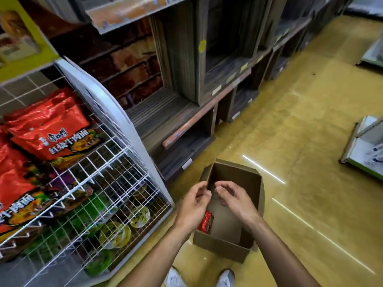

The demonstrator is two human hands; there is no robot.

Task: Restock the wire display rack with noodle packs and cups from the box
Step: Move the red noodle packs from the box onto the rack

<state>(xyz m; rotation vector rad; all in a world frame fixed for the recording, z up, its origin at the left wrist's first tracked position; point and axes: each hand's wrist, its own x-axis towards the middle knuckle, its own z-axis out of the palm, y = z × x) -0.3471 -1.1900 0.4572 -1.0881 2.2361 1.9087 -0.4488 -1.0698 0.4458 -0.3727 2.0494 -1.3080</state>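
While left hand (193, 205) and right hand (235, 198) hover, the box (223, 248) gapes.

Head view, single: wide-angle, steeply downward from standing height, close above fingers (200, 188); box (219, 247) beneath, wire rack (107, 108) leftward.

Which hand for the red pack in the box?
Left. The left hand hovers over the red pack at the left wall of the box; the wire rack is on that side.
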